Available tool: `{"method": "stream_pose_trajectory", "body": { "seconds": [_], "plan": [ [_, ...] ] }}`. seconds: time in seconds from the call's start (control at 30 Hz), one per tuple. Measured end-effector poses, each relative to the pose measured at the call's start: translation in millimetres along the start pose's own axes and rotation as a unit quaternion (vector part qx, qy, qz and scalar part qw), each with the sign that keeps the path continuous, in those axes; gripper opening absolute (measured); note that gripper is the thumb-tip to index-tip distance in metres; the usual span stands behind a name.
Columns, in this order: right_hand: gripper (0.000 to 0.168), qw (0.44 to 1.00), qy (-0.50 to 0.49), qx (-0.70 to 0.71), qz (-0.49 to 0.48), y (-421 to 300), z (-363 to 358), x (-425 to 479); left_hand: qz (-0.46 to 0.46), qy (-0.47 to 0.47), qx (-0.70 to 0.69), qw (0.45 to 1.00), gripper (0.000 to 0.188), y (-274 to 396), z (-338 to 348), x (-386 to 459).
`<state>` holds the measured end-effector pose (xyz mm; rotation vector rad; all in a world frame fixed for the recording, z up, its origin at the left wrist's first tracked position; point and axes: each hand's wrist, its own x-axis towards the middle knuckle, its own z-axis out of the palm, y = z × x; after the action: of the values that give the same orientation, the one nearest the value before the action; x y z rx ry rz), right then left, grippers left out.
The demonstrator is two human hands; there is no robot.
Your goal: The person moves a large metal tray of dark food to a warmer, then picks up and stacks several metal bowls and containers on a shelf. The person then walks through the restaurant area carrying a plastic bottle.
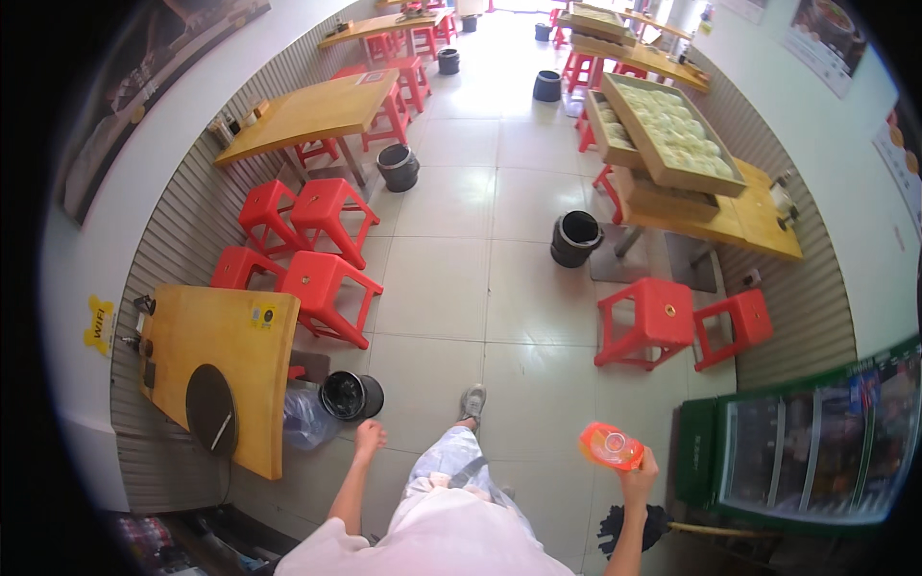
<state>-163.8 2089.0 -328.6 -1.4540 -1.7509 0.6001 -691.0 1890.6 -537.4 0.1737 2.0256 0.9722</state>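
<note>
My right hand (639, 469) is closed around an orange-red plastic container (611, 446), whose round translucent end faces the camera; whether it is a bottle or a tub I cannot tell. It is held out to the right, above the tiled floor. On the other side, my left hand (370, 439) is curled into a loose fist with nothing visible in it, near a black waste bin (351, 396). One grey shoe (473, 403) is on the floor ahead of me.
Left, a wooden table (216, 309) holds a round black board (211, 410). Red plastic stools (328, 288) stand beyond. On the right are a glass-door fridge (702, 453), a dark mop head (634, 531), more stools (652, 317), a bin (576, 237) and a table with stacked dough-filled trays (727, 189).
</note>
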Motion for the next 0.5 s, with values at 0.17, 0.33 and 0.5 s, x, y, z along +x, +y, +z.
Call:
{"method": "stream_pose_trajectory", "body": {
  "seconds": [0.17,0.33,0.5],
  "plan": [
    [0.034,0.979,-0.062,0.018,0.193,42,117,53,-0.094,0.049,-0.065,0.992,0.009,19,2,112],
    [0.040,0.895,-0.050,-0.055,0.440,72,150,19,0.070,-0.190,0.058,0.978,0.026,218,167,183],
    [0.046,0.821,-0.088,-0.173,0.537,113,206,78,0.353,-0.271,0.324,0.835,0.028,500,219,249]
  ]
}}
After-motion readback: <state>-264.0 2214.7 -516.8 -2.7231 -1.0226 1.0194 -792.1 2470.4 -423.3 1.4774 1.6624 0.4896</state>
